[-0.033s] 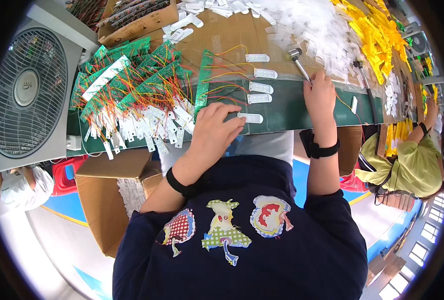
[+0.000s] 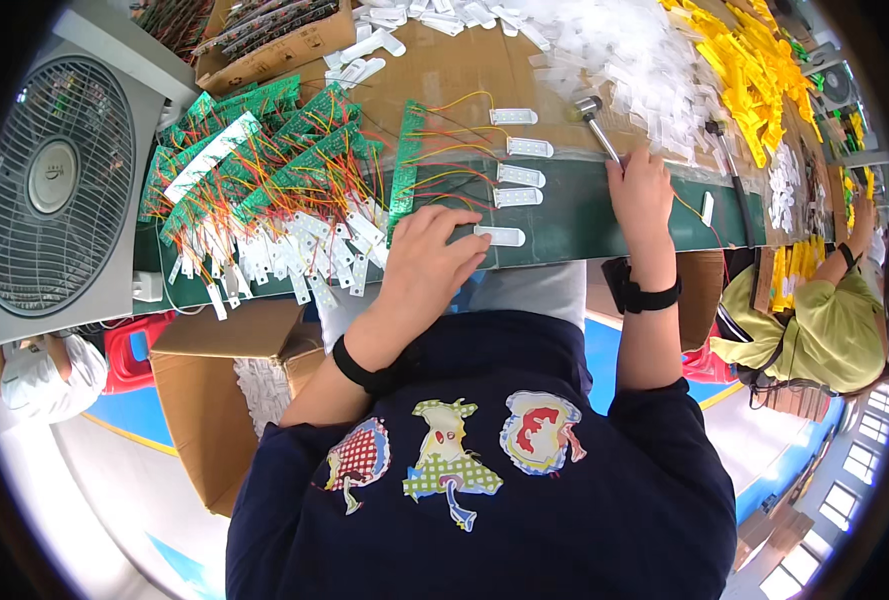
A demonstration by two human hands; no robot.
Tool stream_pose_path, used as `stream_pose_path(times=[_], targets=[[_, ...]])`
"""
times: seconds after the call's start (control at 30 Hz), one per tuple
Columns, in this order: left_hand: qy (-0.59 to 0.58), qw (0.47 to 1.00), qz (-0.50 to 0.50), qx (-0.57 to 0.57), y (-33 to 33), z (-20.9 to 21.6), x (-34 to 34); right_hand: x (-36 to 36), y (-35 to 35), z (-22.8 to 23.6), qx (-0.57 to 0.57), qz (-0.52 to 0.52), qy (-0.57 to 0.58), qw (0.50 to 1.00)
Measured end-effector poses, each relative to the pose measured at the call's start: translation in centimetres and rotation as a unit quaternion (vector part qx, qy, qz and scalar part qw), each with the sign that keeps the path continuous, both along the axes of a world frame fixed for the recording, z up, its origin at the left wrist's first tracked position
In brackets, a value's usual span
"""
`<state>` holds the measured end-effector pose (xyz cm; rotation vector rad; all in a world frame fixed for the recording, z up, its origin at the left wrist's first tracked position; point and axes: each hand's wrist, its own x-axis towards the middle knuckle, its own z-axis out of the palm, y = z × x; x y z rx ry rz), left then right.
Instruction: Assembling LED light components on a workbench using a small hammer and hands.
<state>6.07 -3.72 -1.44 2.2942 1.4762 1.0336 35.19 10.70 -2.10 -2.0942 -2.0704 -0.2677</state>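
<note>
Seemingly partway: one plain white strip (image 2: pixel 504 236) lies at the tabletop's (image 2: pixel 569 195) near edge, the left hand's (image 2: pixel 426 258) fingers loosely spread, touching its end. The right hand's (image 2: pixel 642 200) fingers curl closed round a hammer (image 2: pixel 601 134). Beyond, four dotted strips (image 2: pixel 520 175), wired beside a green board (image 2: pixel 404 165), look unfinished; heaped boards (image 2: pixel 314 120) apparently remain.

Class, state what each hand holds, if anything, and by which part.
The right hand holds the hammer by its handle. The left hand touches a white strip at its left end; whether gripped cannot be told.
</note>
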Motion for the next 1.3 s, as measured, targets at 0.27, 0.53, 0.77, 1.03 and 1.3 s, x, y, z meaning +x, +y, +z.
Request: stream_pose_path(times=[0.27,0.53,0.77,1.03,1.3], targets=[[0.006,1.000,0.004,0.022,0.0,0.0,0.0,-0.3,-11.7,4.9,-0.016,0.145,0.301,0.942],[0.021,0.999,-0.002,0.036,-0.1,-0.1,0.1,-2.9,-18.0,5.0,-0.098,0.203,0.301,0.926],[0.024,0.999,0.004,0.031,-0.2,0.0,0.1,-3.0,-18.7,6.1,0.025,0.255,0.398,0.881],[0.030,0.998,0.011,0.046,-0.2,-0.4,0.2,-2.0,-18.1,4.2,-0.001,0.189,0.354,0.916],[-0.025,0.999,0.035,-0.013,-0.3,-0.3,0.1,-3.7,-17.9,2.8,-0.018,0.214,0.377,0.901]])
